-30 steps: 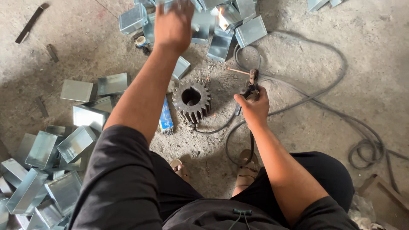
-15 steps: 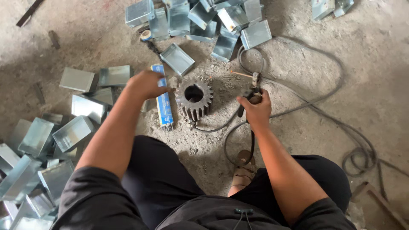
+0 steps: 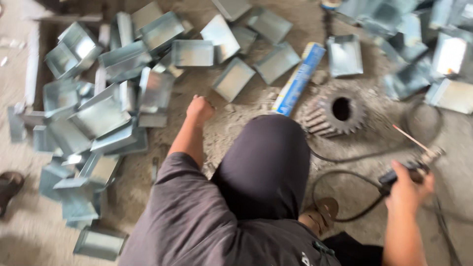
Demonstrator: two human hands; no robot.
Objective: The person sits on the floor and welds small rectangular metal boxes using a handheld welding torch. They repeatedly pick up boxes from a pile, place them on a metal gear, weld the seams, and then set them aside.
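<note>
Gripping a welding holder [image 3: 411, 170] with its thin rod [image 3: 411, 139] pointing far-left, the right hand [image 3: 409, 189] sits at the near right. Left hand [image 3: 199, 109], fisted and empty, hovers beside metal trays [image 3: 108, 113]. Gear [image 3: 337, 112] and blue box [image 3: 298, 79] lie between on the floor [image 3: 246, 123].

Black welding holder [image 3: 411, 170], thin rod [image 3: 410, 139] angled up-left, gripped at right.

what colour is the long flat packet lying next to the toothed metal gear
Blue with a pale yellow end, the long flat packet beside the toothed metal gear; head view.
</note>
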